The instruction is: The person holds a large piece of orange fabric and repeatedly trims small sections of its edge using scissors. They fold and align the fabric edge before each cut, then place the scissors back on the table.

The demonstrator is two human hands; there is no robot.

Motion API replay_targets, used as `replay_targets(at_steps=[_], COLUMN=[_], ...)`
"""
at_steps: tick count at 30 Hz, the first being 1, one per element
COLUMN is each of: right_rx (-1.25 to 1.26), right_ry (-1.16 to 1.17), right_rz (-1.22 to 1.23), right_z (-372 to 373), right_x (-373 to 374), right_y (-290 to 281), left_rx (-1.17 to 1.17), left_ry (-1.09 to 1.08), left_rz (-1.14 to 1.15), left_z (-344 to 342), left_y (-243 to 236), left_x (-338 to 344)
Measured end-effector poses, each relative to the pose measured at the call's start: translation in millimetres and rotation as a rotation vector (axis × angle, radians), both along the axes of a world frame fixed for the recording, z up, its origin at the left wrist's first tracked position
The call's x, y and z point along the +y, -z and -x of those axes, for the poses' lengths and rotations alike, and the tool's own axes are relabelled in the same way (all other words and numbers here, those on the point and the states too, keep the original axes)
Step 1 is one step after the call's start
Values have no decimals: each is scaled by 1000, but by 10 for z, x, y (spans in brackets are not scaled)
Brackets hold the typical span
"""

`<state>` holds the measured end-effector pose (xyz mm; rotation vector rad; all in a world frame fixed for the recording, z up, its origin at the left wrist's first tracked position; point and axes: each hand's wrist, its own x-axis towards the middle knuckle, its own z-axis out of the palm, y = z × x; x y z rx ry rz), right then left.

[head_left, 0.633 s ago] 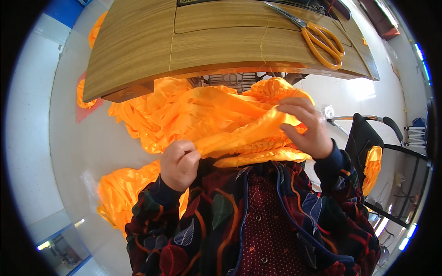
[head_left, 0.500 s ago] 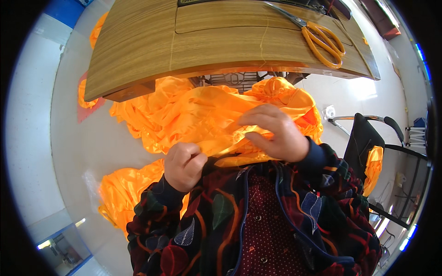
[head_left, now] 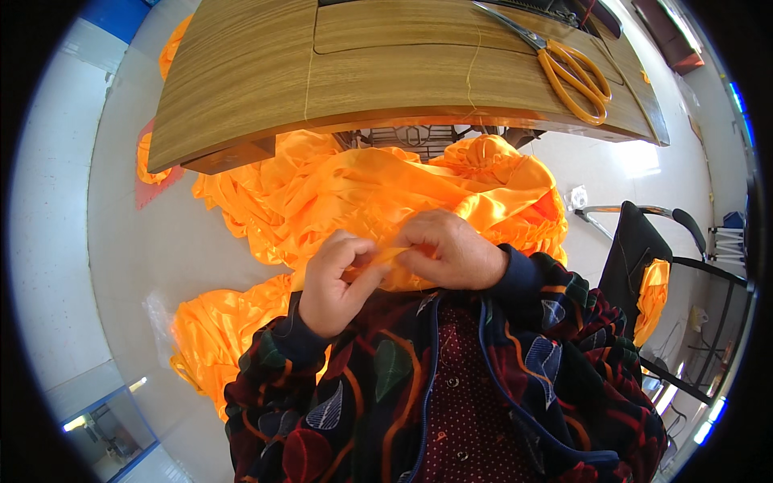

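Left hand [head_left: 332, 291] and right hand [head_left: 455, 253] pinch orange cloth [head_left: 374, 189] between thumbs and fingers; I judge: edge handling, next needing even tension.

It's bright in here; glare whitens the floor [head_left: 640, 161] at right, the orange cloth [head_left: 362, 181] gleams, blurring between the hands [head_left: 455, 251], and the bench [head_left: 386, 88] bows toward a black rim.

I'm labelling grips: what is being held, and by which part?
Orange cloth, by a narrow strip pinched in the left hand and right hand.
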<state>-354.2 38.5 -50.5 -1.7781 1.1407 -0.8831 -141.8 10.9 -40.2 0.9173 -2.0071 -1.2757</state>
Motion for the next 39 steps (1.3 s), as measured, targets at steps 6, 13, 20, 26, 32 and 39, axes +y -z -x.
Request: replay_targets(at_steps=[6, 13, 20, 26, 32, 39], right_rx=[-54, -4, 40, 8, 56, 55], right_ry=[17, 57, -48, 47, 81, 156], right_rz=[-34, 114, 23, 168, 297, 254], right_z=[14, 194, 195, 126, 30, 152], right_x=[3, -67, -75, -43, -40, 40], right_y=[-29, 84, 80, 26, 41, 57], left_rx=[-104, -128, -146, -161, -90, 5], left_ry=[-49, -99, -130, -113, -135, -149], left_rz=[84, 136, -36, 32, -73, -136], left_z=[49, -66, -90, -81, -61, -131], left_y=[-28, -144, -167, -122, -90, -114], left_x=[-10, -13, 20, 17, 70, 94])
